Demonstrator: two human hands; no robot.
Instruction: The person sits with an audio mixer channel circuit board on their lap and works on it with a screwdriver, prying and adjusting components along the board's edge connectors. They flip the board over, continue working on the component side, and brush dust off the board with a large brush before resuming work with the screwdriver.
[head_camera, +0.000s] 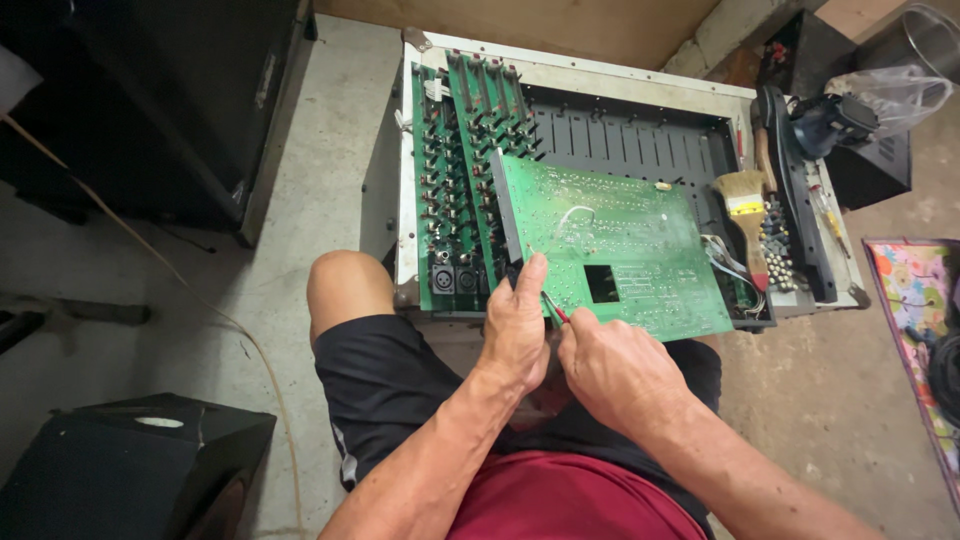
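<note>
Left hand (517, 325) grips the near corner of the large green printed circuit board (620, 245). Right hand (612, 370), just beside it, pinches a thin red-handled tool (553, 306) against that edge. The board lies tilted over the open grey metal chassis (640, 90); a yellow-banded paintbrush (748, 215) rests right of the board.

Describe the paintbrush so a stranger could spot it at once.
Start at the big open metal chassis on the concrete floor. At its right end, past the large green circuit board, lies the paintbrush, bristles away from the person. It alone there has a pale bristle head, yellow ferrule and wooden handle.
</note>
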